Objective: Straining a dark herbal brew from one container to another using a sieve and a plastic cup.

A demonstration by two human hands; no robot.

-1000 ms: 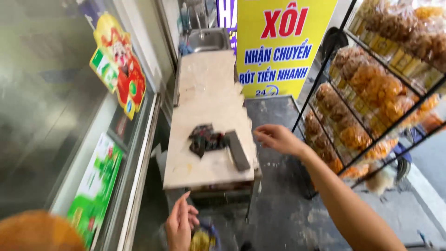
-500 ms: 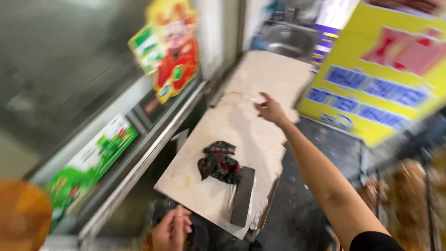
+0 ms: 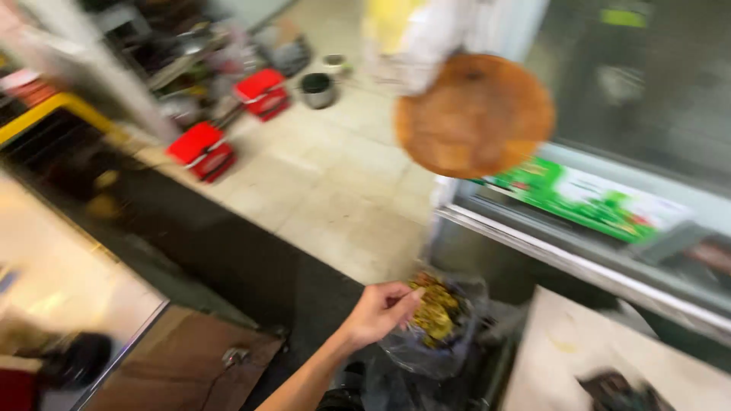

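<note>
Low at frame centre, one hand (image 3: 378, 312) reaches in from the bottom edge to the mouth of a dark plastic bag (image 3: 426, 346). Which hand it is I cannot say for certain from this blurred view; it enters from lower left, forearm running diagonally up and right, so I log it as the left. Fingers curl inward, partly closed, tips at the bag's rim beside a clump of yellow-green scraps (image 3: 435, 310). Whether they pinch the plastic or the scraps, I cannot tell.

Bag sits upright on the floor, mouth open upward, long axis roughly vertical. Scraps heaped at the top of it. It stands just beside the steel-edged cabinet front (image 3: 533, 243) and touching or nearly touching the corner of a pale stone counter (image 3: 563, 358) at lower right.

Other hand not seen.

Above the bag, a round brown wooden board (image 3: 476, 114) hangs in the upper frame, face toward the camera, heavily motion-blurred; what supports it is not visible. Green printed panel (image 3: 590, 202) behind glass to its lower right.

Two red stools (image 3: 228, 125) stand on the pale tiled floor (image 3: 335, 183) at upper left, well apart from the bag. A small metal pot (image 3: 317, 89) sits beyond them. Dark cloth (image 3: 620, 392) on the counter at bottom right.
</note>
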